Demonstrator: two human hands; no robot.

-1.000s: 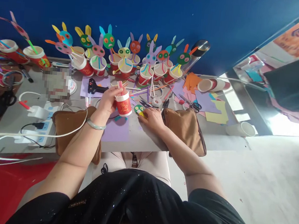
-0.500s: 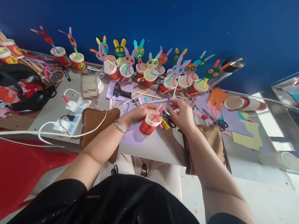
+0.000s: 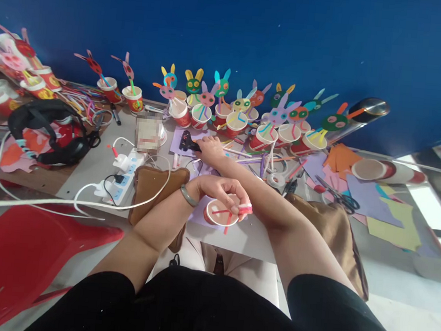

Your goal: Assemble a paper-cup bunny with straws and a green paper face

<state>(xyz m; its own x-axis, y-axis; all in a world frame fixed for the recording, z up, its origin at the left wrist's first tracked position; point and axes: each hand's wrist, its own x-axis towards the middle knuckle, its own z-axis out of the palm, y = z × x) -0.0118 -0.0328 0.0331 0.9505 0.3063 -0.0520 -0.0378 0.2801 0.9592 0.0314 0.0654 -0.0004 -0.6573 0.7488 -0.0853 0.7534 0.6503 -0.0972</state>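
A red paper cup [image 3: 207,217] with a white rim stands on purple paper near the table's front edge, strips of red straw crossing inside and over its rim. Over the cup, my left hand [image 3: 222,189], wearing a bangle at the wrist, pinches a short red-and-pink straw piece [image 3: 245,209] with a whitish top. My right arm reaches across behind the left. Its hand [image 3: 211,150] has its fingers curled over the handle end of a black glue gun [image 3: 186,140] lying on purple paper. The fingertips are partly hidden.
Several cups with paper rabbit heads [image 3: 242,104] line the blue wall. Scissors [image 3: 341,199] and coloured paper [image 3: 372,199] lie right, beside a brown cloth [image 3: 319,220]. At left are a power strip [image 3: 124,177], a white cable [image 3: 66,202] and a black headset [image 3: 49,130].
My right hand has swung left from the loose straws to the glue gun. The left hand has turned over, its straw piece now pointing right. The view has shifted.
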